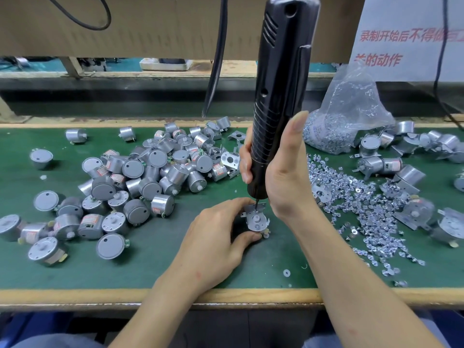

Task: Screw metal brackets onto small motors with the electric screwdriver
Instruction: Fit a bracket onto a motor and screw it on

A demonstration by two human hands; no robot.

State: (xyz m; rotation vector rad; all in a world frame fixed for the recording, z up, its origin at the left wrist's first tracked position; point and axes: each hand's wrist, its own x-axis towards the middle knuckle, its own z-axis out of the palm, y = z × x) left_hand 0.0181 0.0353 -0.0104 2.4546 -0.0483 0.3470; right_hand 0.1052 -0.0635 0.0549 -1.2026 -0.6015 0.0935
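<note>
A small silver motor with a metal bracket (256, 218) on top stands on the green mat near the front edge. My left hand (216, 237) grips it from the left, thumb at the front and fingers at the back. My right hand (281, 169) holds the black electric screwdriver (278, 96) upright, fingers wrapped round its lower body. The screwdriver's bit touches the far side of the bracket.
A heap of bare motors (140, 177) lies to the left. Loose screws (364, 212) are scattered to the right, beside a plastic bag of screws (344, 121) and several motors with brackets (391, 162). Spare brackets (229, 159) lie behind my hands. A wooden edge (75, 295) bounds the mat in front.
</note>
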